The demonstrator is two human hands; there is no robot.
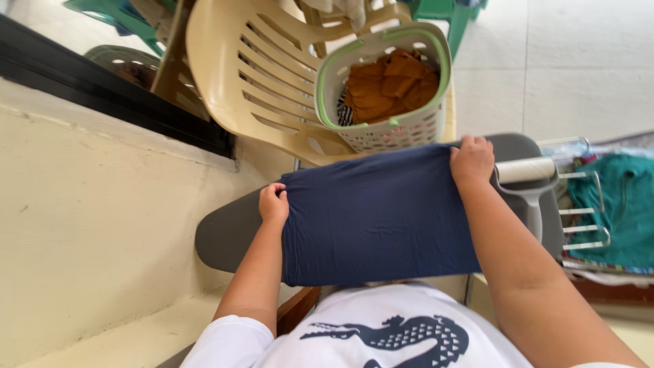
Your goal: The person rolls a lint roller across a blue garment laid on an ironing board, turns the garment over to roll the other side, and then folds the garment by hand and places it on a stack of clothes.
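My left hand [274, 203] and right hand [471, 159] each pinch a far corner of one navy cloth [378, 215] lying across the ironing board [228, 235]. Beyond the board, one basket [398, 133] sits on one chair [255, 75].

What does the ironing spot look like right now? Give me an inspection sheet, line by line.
Surface: grey ironing board, mostly covered by the cloth.
Job's things: navy blue cloth lying flat across the board.
Clutter: lint roller on the board's right end.
Hands: left hand grips the cloth's far left corner; right hand grips its far right corner.
Cables: nothing seen.
Surroundings: laundry basket holding orange clothes on a cream plastic chair; teal garment on a wire rack at right; cream wall at left.
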